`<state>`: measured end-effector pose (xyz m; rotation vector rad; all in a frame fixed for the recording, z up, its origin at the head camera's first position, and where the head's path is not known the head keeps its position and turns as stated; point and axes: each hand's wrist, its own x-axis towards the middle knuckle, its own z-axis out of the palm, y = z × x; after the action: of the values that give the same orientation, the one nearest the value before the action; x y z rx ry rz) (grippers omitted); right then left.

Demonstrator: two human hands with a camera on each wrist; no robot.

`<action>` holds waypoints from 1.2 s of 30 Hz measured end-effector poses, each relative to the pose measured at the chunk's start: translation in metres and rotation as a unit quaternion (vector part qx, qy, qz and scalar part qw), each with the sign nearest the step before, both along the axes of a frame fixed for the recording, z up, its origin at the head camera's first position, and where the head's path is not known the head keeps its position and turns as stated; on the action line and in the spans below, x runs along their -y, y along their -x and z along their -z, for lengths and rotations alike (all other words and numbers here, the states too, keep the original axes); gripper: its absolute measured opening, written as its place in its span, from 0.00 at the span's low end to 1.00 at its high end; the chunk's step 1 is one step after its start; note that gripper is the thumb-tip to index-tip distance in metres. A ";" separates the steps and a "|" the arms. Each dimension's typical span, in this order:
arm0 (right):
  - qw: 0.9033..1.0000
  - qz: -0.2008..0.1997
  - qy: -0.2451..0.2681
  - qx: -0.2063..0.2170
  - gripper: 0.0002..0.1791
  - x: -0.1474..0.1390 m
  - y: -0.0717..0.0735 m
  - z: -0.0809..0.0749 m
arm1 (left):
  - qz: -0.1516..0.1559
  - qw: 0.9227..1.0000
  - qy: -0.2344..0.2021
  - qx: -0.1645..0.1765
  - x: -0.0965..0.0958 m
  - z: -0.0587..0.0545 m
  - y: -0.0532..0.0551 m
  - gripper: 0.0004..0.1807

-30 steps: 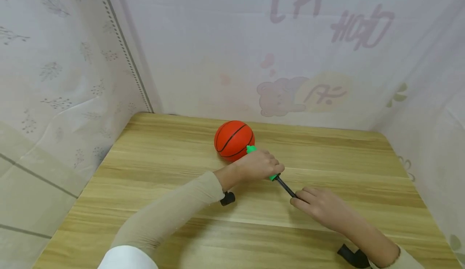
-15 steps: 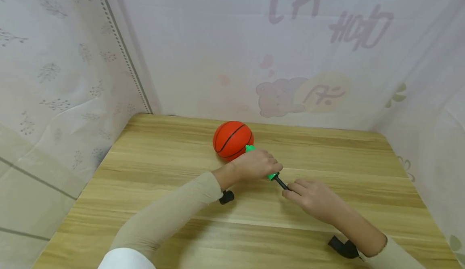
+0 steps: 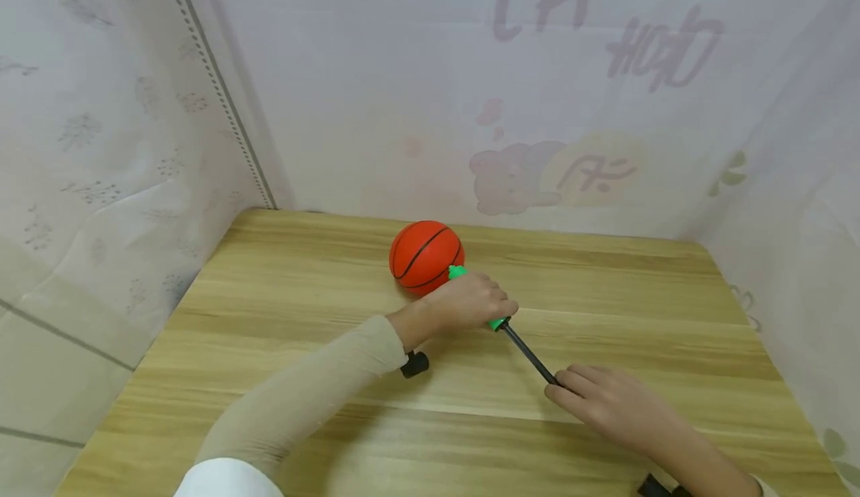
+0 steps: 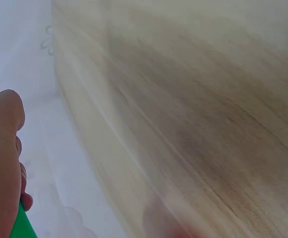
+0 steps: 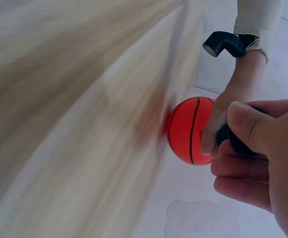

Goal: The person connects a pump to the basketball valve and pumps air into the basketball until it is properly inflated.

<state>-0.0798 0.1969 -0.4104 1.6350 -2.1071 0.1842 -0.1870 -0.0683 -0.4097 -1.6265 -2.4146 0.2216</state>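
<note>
An orange-red toy basketball (image 3: 423,253) with black lines sits near the back of the table. My left hand (image 3: 468,303) grips the green barrel of a hand pump (image 3: 457,272), whose tip overlaps the ball's right side in the head view. From the barrel's near end a black rod (image 3: 529,354) slants down toward my right hand (image 3: 608,404), which holds its far end. The right wrist view has thumb and fingers of that hand (image 5: 267,144) round the black handle (image 5: 239,145). In the left wrist view, the left fingers (image 4: 2,148) wrap the green barrel (image 4: 23,225).
The wood-grain table (image 3: 282,288) is bordered by printed cloth hangings (image 3: 376,94) at the back and both sides. A black wrist mount (image 3: 415,365) hangs under the left wrist, and another mount (image 3: 653,486) is at the right wrist.
My right hand first slid in toward the left hand, then drew back out to the lower right, so more of the rod shows. The left hand and ball have hardly moved.
</note>
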 end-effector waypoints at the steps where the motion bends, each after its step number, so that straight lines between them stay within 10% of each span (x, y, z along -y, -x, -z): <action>1: 1.000 0.002 -0.003 0.001 0.27 0.004 0.003 0.000 | 0.001 1.000 -0.001 -0.001 0.000 0.001 0.000 0.08; 15: 1.000 0.012 -0.022 -0.009 0.23 0.044 0.047 0.001 | 0.006 1.000 0.004 -0.002 -0.004 0.003 -0.004 0.03; 36: 1.000 -0.003 0.009 0.010 0.27 0.000 -0.003 0.001 | 0.003 1.000 0.009 0.001 -0.003 0.002 -0.005 0.08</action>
<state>-0.0772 0.1966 -0.4114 1.6361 -2.1085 0.2208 -0.1819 -0.0657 -0.4116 -1.6418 -2.4151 0.2407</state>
